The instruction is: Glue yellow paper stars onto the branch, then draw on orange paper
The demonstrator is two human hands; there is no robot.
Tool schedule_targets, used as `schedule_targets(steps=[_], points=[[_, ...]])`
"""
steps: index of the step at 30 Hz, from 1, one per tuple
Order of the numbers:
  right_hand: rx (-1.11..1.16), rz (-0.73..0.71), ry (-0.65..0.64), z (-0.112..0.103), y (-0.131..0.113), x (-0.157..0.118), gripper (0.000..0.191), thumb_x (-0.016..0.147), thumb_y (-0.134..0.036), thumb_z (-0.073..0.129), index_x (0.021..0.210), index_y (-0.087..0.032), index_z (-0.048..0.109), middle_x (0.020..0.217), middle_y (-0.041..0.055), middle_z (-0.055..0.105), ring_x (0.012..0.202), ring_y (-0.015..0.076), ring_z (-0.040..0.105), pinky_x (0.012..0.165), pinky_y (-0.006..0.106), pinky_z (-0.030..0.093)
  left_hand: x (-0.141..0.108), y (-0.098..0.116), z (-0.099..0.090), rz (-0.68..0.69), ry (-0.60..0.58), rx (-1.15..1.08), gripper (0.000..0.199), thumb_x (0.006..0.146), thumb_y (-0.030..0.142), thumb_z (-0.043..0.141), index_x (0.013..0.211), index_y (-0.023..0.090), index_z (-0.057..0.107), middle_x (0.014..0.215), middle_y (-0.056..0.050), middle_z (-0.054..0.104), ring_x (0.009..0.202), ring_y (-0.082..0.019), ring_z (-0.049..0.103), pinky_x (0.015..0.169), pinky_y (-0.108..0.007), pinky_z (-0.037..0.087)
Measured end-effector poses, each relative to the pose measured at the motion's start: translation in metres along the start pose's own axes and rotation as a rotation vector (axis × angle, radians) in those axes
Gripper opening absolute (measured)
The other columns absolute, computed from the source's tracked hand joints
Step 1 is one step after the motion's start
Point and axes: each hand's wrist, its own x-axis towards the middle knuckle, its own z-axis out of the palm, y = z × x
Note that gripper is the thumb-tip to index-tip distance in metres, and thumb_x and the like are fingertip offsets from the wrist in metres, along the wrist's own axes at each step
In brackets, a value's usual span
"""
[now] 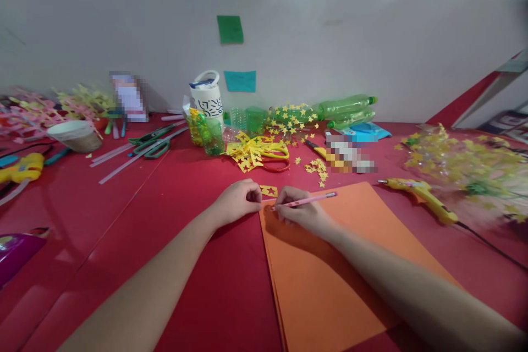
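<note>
A pink pencil [315, 198] is gripped in my right hand [303, 212], its tip at the upper left corner of the orange paper [330, 297]. Small dark marks show on the paper by the tip. My left hand [239, 201] lies beside that same corner with its fingers curled toward the thumb. Whatever its fingertips hold, if anything, is too small to name. Just beyond both hands is a yellow strip with a star-shaped cutout [269, 191]. The orange paper seems to be more than one sheet, stacked on the red table [198, 286].
Yellow scraps [245, 154], scissors [276, 164] and loose stars [317, 168] lie ahead. Green bottles [346, 107] and a white tumbler [208, 99] stand or lie by the partition. A yellow glue gun [424, 195] with a cord is at right, another [25, 168] at left.
</note>
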Motion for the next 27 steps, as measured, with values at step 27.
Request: schedule_targets(steps=[27], points=[[0.003, 0.011, 0.092, 0.0024, 0.0001, 0.0038, 0.003, 0.073, -0.019, 0.054, 0.071, -0.018, 0.052, 0.055, -0.0032, 0.058, 0.045, 0.0089, 0.053, 0.042, 0.018, 0.041, -0.0001, -0.0027, 0.0001, 0.037, -0.012, 0.010, 0.003, 0.068, 0.019, 0.061, 0.069, 0.017, 0.058, 0.074, 0.000, 0.055, 0.068, -0.014, 0.053, 0.061, -0.024, 0.040]])
